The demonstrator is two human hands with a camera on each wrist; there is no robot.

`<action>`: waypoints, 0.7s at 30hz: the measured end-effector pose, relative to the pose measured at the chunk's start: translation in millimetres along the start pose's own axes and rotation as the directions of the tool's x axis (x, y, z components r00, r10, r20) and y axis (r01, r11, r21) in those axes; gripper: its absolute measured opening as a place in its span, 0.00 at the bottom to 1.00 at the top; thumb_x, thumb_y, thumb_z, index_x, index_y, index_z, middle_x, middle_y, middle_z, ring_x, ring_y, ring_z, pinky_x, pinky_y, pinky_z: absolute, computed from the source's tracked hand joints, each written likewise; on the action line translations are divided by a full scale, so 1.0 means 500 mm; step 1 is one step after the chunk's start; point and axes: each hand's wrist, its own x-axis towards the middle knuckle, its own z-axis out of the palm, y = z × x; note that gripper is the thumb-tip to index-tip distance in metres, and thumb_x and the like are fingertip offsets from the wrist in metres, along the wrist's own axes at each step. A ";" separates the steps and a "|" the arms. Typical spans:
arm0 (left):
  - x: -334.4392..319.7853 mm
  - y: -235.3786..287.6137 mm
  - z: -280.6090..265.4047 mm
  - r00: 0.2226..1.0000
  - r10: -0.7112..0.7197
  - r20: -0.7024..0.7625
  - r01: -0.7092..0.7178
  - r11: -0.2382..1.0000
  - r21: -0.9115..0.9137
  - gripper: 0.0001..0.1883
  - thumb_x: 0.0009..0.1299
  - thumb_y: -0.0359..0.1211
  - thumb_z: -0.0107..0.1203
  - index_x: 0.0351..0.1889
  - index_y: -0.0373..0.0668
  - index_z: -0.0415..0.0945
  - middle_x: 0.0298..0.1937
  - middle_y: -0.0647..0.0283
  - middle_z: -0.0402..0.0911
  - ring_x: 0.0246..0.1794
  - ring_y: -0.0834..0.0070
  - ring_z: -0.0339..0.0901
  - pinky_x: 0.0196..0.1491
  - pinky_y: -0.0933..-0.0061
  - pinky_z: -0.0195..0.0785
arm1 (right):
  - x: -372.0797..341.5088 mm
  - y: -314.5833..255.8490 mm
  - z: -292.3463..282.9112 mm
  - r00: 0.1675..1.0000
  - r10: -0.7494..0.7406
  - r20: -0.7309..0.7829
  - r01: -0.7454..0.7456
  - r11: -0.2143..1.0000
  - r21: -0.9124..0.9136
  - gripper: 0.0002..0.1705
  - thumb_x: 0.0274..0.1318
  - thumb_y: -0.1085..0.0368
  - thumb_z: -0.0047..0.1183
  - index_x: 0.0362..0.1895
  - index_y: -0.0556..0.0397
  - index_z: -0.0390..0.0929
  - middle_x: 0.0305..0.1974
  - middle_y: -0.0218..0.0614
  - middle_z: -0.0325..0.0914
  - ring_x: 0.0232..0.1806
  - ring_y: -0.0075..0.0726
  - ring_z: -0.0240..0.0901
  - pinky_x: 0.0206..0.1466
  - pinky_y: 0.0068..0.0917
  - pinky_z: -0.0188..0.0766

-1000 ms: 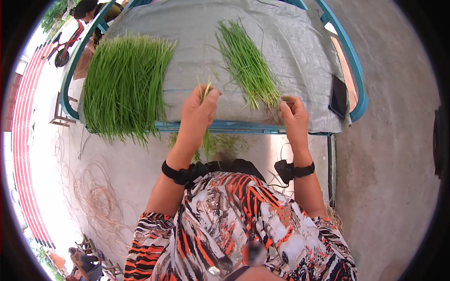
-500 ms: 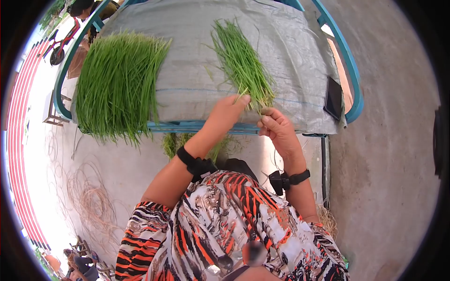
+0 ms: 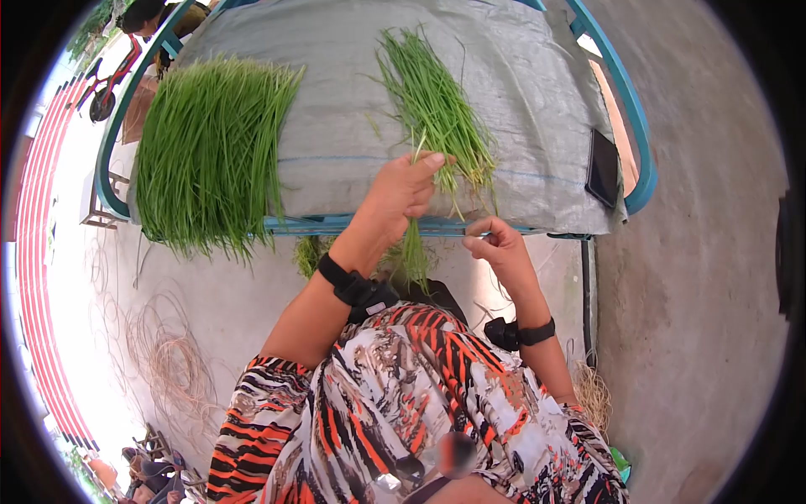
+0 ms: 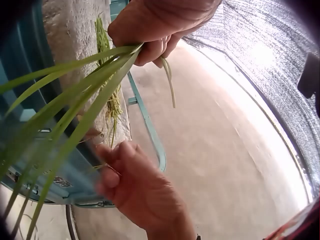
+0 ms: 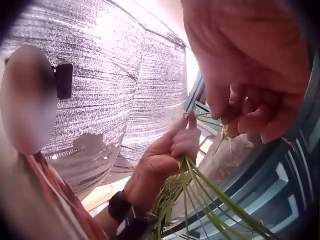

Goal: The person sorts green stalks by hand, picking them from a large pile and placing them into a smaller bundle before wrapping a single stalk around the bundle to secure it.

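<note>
My left hand grips a few garlic chives, the pale stem ends poking out above the thumb and the green leaves hanging down over the table's front edge. In the left wrist view these leaves fan out from the fist. To its right, my right hand is just in front of the table edge, thumb and forefinger pinching a thin strand. A loose pile of chives lies just beyond both hands, pale ends towards me.
A large, neatly lined-up heap of chives covers the left of the grey sheet. A phone lies at the right edge. A blue metal frame surrounds the surface. Trimmings and thin coiled strands are on the floor.
My left hand moved right to the loose pile with its chives, met the right hand there, then drew slightly back left. My right hand came away from the pile's stem ends, towards me.
</note>
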 end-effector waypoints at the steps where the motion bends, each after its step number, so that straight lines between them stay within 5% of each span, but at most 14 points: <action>1: -0.002 0.000 -0.001 1.000 -0.001 -0.001 0.001 1.000 0.013 0.11 0.71 0.36 0.52 0.44 0.40 0.75 0.15 0.81 0.53 0.11 0.92 0.47 0.13 0.87 0.39 | -0.004 0.001 0.001 0.999 -0.050 -0.011 0.049 0.995 -0.088 0.10 0.59 0.59 0.55 0.33 0.52 0.75 0.23 0.25 0.71 0.23 0.15 0.65 0.29 0.15 0.65; 4: -0.010 0.002 0.004 1.000 0.011 -0.019 -0.010 0.999 0.049 0.10 0.71 0.36 0.52 0.43 0.40 0.75 0.15 0.81 0.53 0.11 0.92 0.47 0.13 0.87 0.39 | -0.006 -0.024 0.003 0.998 0.031 -0.063 -0.033 0.999 -0.025 0.15 0.61 0.55 0.53 0.35 0.55 0.76 0.25 0.23 0.71 0.23 0.15 0.62 0.27 0.15 0.62; 7: -0.017 -0.007 0.004 1.000 0.028 -0.012 -0.027 0.999 0.047 0.10 0.71 0.36 0.53 0.43 0.40 0.75 0.15 0.82 0.54 0.11 0.92 0.48 0.13 0.87 0.39 | -0.006 -0.048 0.013 0.993 -0.058 -0.103 0.056 0.998 -0.018 0.18 0.65 0.53 0.48 0.38 0.55 0.75 0.24 0.23 0.70 0.20 0.16 0.61 0.25 0.15 0.61; 14: -0.023 -0.021 0.012 0.997 0.038 -0.066 -0.032 0.996 0.087 0.09 0.71 0.36 0.52 0.41 0.41 0.75 0.16 0.82 0.54 0.12 0.92 0.47 0.15 0.87 0.39 | 0.006 -0.073 0.065 0.991 -0.090 0.099 0.084 0.994 0.065 0.15 0.68 0.56 0.42 0.36 0.54 0.73 0.18 0.24 0.66 0.18 0.17 0.63 0.24 0.15 0.62; 17: -0.033 -0.016 -0.003 0.991 0.022 -0.135 -0.006 0.993 0.117 0.10 0.72 0.35 0.51 0.44 0.40 0.75 0.18 0.80 0.58 0.15 0.89 0.51 0.17 0.85 0.45 | 0.004 -0.067 0.057 0.996 -0.077 0.042 0.073 0.992 0.104 0.14 0.66 0.57 0.45 0.35 0.54 0.74 0.18 0.23 0.66 0.19 0.15 0.61 0.22 0.16 0.57; 18: -0.034 -0.020 -0.009 0.957 0.261 -0.128 -0.196 0.904 0.380 0.10 0.72 0.34 0.50 0.46 0.40 0.75 0.21 0.77 0.62 0.17 0.86 0.57 0.19 0.83 0.50 | 0.004 -0.062 0.051 0.998 -0.062 0.028 0.059 0.995 0.074 0.14 0.66 0.57 0.45 0.34 0.54 0.74 0.19 0.23 0.66 0.19 0.15 0.61 0.22 0.17 0.57; 20: -0.039 -0.029 -0.017 0.760 0.647 0.062 -0.440 0.441 0.782 0.13 0.71 0.32 0.49 0.51 0.41 0.73 0.26 0.71 0.71 0.22 0.79 0.67 0.24 0.78 0.61 | 0.004 -0.055 0.036 1.000 -0.028 -0.001 0.028 0.999 0.015 0.14 0.66 0.59 0.45 0.33 0.55 0.74 0.19 0.23 0.66 0.20 0.15 0.62 0.22 0.17 0.58; 21: -0.042 -0.030 -0.014 0.714 0.661 0.232 -0.535 0.301 0.789 0.14 0.70 0.30 0.49 0.53 0.42 0.72 0.31 0.69 0.72 0.27 0.74 0.70 0.29 0.75 0.64 | 0.003 -0.059 0.034 0.999 -0.046 0.008 0.046 0.998 -0.036 0.13 0.66 0.59 0.45 0.33 0.55 0.74 0.19 0.23 0.67 0.20 0.15 0.62 0.22 0.17 0.59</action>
